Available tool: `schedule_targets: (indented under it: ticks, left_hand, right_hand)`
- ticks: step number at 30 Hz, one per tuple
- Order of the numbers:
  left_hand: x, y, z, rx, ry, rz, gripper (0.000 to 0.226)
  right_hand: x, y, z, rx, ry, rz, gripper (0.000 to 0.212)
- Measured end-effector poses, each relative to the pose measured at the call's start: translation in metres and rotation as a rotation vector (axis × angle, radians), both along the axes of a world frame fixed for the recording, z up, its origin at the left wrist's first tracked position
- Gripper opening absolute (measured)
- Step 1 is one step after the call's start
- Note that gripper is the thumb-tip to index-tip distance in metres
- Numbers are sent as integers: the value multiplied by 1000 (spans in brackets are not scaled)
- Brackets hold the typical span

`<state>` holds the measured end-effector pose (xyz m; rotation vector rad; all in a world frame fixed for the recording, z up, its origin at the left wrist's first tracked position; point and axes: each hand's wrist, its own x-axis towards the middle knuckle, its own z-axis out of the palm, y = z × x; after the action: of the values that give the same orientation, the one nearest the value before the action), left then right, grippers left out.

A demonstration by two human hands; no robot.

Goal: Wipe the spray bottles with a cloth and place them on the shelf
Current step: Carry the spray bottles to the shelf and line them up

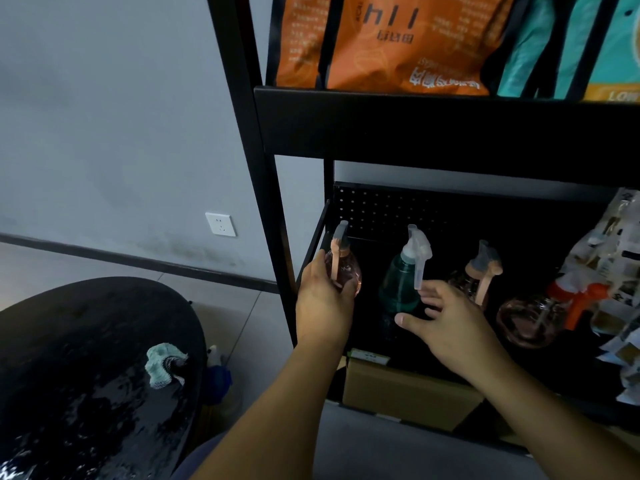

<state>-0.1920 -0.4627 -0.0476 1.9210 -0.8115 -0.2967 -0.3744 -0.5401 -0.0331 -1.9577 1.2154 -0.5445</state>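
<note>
A black metal shelf unit [433,123] fills the right of the view; its upper tier holds an orange bag [391,43] and a teal bag [540,46]; to the lower left stands a round black table [69,375] with a wet, glistening top; a cardboard box [401,393] sits below the lower shelf. On that lower shelf, packets [609,258] crowd the right end, and four spray bottles stand in a row (all upright): a pink bottle [348,268] at the left end, a green bottle [401,282] beside it, an amber bottle [476,275], then a round clear bottle with an orange trigger [533,317]. The left hand [322,306] grips the pink bottle's body, fingers curled round it; the right hand [446,323] hovers with fingers spread and straight, holding nothing, just in front of the green bottle. A crumpled pale-green cloth [164,365] lies on the table, well apart from both hands.
</note>
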Motion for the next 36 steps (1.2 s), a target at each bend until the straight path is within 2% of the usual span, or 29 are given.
schedule_targets:
  ticks: [6, 14, 17, 21, 28, 32, 36]
  left_hand:
    - [-11, 13, 6, -55, -56, -22, 55]
    - [-11, 20, -4, 34, -48, -89, 55]
    - [-9, 22, -4, 18, -43, -94, 54]
    - [-7, 21, -4, 20, -48, -86, 57]
    - [-7, 17, -4, 32, -33, -80, 55]
    - [-5, 18, -4, 20, -41, -81, 57]
    - [-3, 18, -3, 17, -60, -78, 57]
  right_hand:
    - [1, -6, 0, -72, -9, -41, 74]
    - [17, -27, -6, -127, 46, -111, 92]
    - [23, -28, -8, -154, 65, -95, 85]
    - [27, -27, -9, -152, 30, -77, 62]
    - [28, -30, -11, -125, -18, -91, 60]
    - [27, -32, -11, -115, -13, -73, 72]
    - [26, -34, -10, -69, 3, -64, 59]
